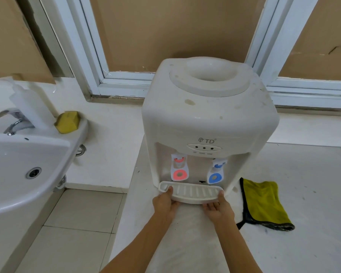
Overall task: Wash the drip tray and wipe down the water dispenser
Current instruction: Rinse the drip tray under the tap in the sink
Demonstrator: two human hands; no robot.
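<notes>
"TD" on water dispenser (209, 123) front

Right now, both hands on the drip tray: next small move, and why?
Probably slide the drip tray straight out toward the person. The left hand and right hand grip its two ends, yet it still sits in the water dispenser under the taps; washing needs it at the sink.

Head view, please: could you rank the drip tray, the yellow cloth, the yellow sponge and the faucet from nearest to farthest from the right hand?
1. Drip tray: held at its right end by the right hand.
2. Yellow cloth: on the counter just right of that hand.
3. Yellow sponge: far left, on the sink's rim.
4. Faucet: farther left, behind the basin.
</notes>
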